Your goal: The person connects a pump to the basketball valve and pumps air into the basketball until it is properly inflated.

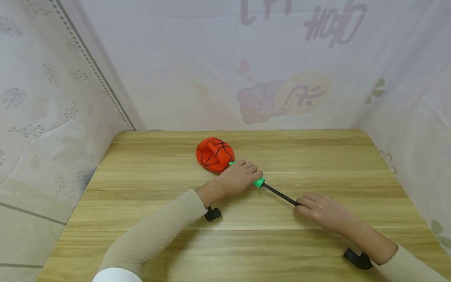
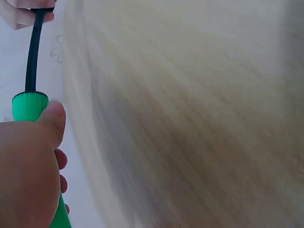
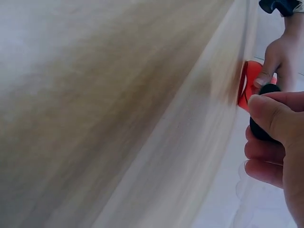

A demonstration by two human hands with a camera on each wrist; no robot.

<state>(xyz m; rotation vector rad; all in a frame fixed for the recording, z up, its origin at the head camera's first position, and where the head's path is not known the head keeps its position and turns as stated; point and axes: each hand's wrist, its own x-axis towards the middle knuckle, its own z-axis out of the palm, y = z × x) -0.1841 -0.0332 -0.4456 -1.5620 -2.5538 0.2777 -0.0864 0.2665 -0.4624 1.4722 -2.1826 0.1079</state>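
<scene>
L hand (image 1: 237, 179): fingers wrapped round green barrel (image 1: 259, 182) of what looks like a hand pump, thumb lying near the rod end (L wrist view). R hand (image 1: 320, 211), nearer the person & to the right of L: grasping black handle (image 3: 260, 130), thumb one side, fingers other. Black rod (image 1: 280, 194) bare betw. the two hands, approx. in line w/ barrel. Red ball (image 1: 213, 154), black lines, deep dent on top, sits on tabletop (image 1: 267, 250) just beyond L hand & to its left; far green end of barrel is at the ball's edge by L knuckles. Whether a needle is seated there: can't tell, hidden by L hand. Step, my judgement: a pump stroke, rod drawn out. To do well: L grip firm & steady as anchor, no levering vs. ball; R to push along rod axis, straight toward L hand, no sideways load, as rod looks thin & could bend. Full, even strokes pref. over short jabs. Watch ball for slip away from L hand; if dent doesn't ease, check joint at L knuckles for leak.
</scene>
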